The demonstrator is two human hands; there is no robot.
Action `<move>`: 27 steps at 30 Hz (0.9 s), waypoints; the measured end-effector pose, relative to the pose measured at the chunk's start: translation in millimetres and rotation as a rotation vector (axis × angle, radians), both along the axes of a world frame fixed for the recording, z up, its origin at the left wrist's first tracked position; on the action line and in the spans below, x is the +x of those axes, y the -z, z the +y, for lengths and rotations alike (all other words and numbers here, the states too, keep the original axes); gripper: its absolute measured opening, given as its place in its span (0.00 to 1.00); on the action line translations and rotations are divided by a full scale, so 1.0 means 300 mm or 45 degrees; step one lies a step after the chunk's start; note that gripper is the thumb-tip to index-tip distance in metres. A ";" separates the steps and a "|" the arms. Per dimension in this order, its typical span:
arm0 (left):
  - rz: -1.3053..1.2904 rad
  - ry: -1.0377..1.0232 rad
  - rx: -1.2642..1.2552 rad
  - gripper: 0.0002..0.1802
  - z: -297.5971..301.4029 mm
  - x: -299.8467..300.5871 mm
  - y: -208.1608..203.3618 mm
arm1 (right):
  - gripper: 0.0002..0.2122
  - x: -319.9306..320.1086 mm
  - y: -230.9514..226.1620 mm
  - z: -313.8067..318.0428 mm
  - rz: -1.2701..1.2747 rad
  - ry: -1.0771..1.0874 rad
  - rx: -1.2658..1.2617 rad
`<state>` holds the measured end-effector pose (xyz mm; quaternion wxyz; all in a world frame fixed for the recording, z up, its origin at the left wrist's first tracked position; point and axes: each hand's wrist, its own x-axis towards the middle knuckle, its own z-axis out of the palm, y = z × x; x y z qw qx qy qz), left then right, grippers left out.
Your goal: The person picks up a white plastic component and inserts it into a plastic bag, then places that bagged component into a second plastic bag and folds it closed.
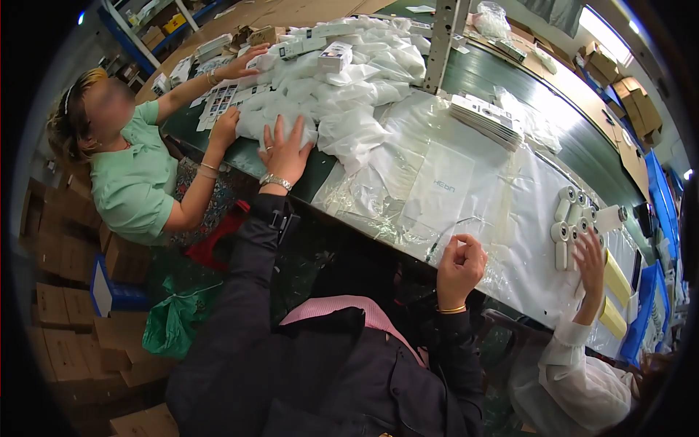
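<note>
My left hand (286,151) lies with its fingers spread on the near edge of a heap of white plastic bags (349,95). Some of these bags look filled. My right hand (461,268) is closed at the table's front edge, thumb and fingers together; what it may be pinching is too small to make out. Just beyond it, thin clear plastic film (408,226) covers the table edge. A flat whitish bag with print (440,178) rests on the table between my hands.
On the left a person in green (135,175) reaches to the heap. To the right, another person's hand (588,266) is at white cylindrical devices (561,231). A stack of flat white boxes (486,122) stands beside a metal post (440,47). Cardboard boxes (65,349) fill the lower left.
</note>
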<state>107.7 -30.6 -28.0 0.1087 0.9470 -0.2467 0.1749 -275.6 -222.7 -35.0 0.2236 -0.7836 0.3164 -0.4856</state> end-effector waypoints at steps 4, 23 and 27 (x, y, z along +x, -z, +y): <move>-0.357 -0.067 -0.105 0.45 0.049 -0.035 0.031 | 0.06 0.003 0.003 0.000 -0.043 -0.025 0.013; 0.102 1.098 -0.756 0.09 -0.285 -0.668 -0.034 | 0.10 -0.435 -0.138 -0.600 0.442 0.532 -0.105; 0.081 1.106 -0.732 0.09 -0.291 -0.663 -0.034 | 0.17 -0.530 -0.078 -0.715 0.686 0.669 -0.087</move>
